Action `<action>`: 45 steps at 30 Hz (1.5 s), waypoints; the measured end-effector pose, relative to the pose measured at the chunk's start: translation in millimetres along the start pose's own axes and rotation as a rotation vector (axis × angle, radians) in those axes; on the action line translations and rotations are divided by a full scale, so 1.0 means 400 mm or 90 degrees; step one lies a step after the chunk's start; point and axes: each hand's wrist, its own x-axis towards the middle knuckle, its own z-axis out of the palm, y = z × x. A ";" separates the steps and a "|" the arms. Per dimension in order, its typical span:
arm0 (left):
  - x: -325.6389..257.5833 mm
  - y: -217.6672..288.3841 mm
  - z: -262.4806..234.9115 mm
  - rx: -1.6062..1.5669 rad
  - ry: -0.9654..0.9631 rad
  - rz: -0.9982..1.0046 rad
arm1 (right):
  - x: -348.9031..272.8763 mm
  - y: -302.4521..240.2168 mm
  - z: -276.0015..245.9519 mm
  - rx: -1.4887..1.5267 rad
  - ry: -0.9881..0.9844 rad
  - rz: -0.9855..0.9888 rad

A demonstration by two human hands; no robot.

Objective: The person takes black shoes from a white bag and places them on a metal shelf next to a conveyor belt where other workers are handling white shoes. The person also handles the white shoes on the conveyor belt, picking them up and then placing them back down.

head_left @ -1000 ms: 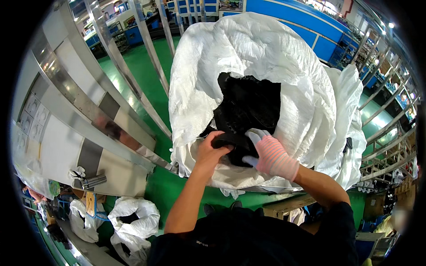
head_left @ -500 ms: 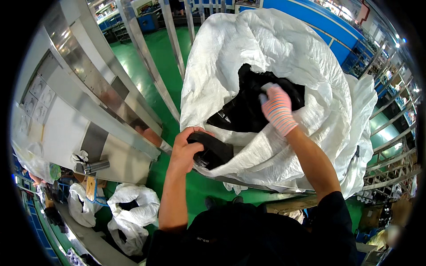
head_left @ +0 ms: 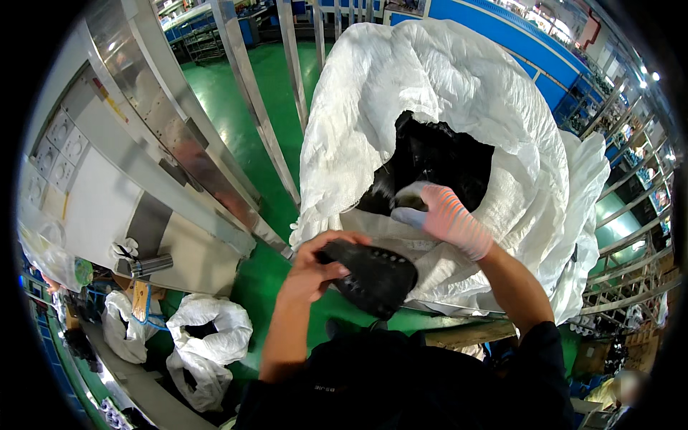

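Note:
My bare left hand [head_left: 312, 269] is closed on a black shoe upper [head_left: 380, 279], thumb on top. The piece has a row of small holes along one edge and hangs in front of a large white woven sack [head_left: 530, 186]. My right hand [head_left: 451, 221] wears a pink-and-orange striped glove with pale fingertips. It hovers at the near side of the sack's mouth, thumb and fingers curved apart, slightly blurred, with nothing clear between them. Black pieces [head_left: 444, 161] lie heaped inside the sack; their separate shapes are hard to make out.
Metal posts [head_left: 251, 93] rise beyond the sack on the left. Nearer stands a pale cabinet panel [head_left: 107, 186] with round dials. Smaller white sacks [head_left: 215, 326] rest on the lower left. A blue machine [head_left: 487, 32] is at the back, and metal racks [head_left: 638, 251] line the right.
My left hand has brought the black shoe upper off the sack's rim, rightward and nearer my body, turning it. My right hand has pulled back toward me from deeper in the sack's mouth.

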 end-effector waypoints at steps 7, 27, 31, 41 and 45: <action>-0.075 0.010 -0.006 0.002 -0.083 -0.002 | 0.174 -0.034 0.154 -0.475 0.018 0.233; 0.170 -0.016 0.007 0.066 0.154 -0.086 | 0.072 0.125 -0.054 0.351 -0.042 0.067; 0.101 0.033 -0.009 0.054 0.072 -0.074 | -0.020 0.029 -0.085 0.409 0.021 0.019; -0.132 0.046 -0.030 -0.118 -0.131 -0.086 | -0.281 -0.101 0.101 0.179 0.039 -0.339; -0.287 0.004 -0.097 -0.155 -0.003 -0.259 | -0.347 -0.129 0.106 0.180 -0.130 -0.334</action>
